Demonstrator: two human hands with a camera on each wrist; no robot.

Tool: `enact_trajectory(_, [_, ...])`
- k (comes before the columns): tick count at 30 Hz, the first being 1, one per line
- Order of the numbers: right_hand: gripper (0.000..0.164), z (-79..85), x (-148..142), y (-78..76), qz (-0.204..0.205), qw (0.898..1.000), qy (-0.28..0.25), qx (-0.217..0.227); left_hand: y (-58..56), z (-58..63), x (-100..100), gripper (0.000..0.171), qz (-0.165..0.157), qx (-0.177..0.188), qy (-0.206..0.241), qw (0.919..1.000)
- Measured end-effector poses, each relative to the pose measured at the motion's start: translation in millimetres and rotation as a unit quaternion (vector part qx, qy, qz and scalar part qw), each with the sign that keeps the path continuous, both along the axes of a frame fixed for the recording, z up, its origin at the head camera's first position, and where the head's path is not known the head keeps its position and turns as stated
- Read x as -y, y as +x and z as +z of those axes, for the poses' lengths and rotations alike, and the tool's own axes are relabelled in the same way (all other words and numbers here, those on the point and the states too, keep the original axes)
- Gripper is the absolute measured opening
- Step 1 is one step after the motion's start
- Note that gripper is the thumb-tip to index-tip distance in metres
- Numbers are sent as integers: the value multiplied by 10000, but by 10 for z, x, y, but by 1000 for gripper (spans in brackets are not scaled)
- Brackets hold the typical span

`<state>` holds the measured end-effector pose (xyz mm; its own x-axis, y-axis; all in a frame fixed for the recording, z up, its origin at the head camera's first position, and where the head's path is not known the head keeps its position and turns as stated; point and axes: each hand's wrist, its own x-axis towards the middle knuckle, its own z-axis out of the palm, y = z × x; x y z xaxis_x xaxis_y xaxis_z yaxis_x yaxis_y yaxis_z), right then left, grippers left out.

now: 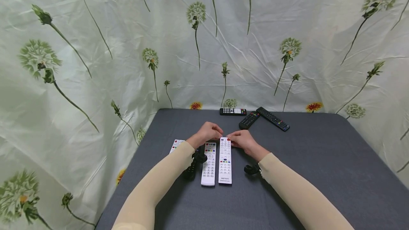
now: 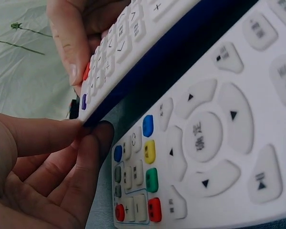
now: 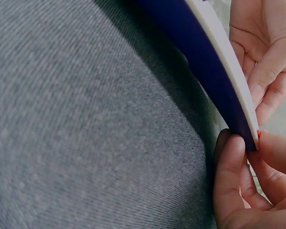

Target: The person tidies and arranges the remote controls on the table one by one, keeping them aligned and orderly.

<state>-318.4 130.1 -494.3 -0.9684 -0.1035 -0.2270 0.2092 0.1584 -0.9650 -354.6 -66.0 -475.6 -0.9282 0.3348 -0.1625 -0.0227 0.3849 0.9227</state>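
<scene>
Left hand (image 1: 208, 131) and right hand (image 1: 245, 141), nearly closed, pinch a white remote (image 1: 225, 164) by its raised far end, best guided evenly, parallel to the neighbouring remote (image 1: 209, 168).

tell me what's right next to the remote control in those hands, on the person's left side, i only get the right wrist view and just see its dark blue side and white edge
Observer: In the head view, another white remote control lies just left of the held white remote control, with a narrow gap between them.
Operator: ok and what's at the far end of the table
Observer: The head view shows a black remote control lying crosswise along the far edge, with two more black ones at an angle to its right.
</scene>
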Motion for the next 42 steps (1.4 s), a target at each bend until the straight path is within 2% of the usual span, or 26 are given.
enact_trajectory(8, [20,-14,34,5,-131,9971,647,-380,-14,-13,-6,18,-25,144,-29,9999])
enact_trajectory(14, [17,-38,28,25,-260,9909,1143,-661,4,-29,-7,17,-175,112,-260,9994])
enact_trajectory(19, [14,-78,33,36,-237,9896,1212,-742,22,-45,-3,18,-199,111,-344,9991])
enact_trajectory(30, [10,-98,55,76,-385,9883,1273,-745,36,-76,-22,13,-15,209,-333,9992])
enact_trajectory(42, [10,-77,68,91,-409,9880,1284,-753,43,-66,15,15,-170,191,-308,9992])
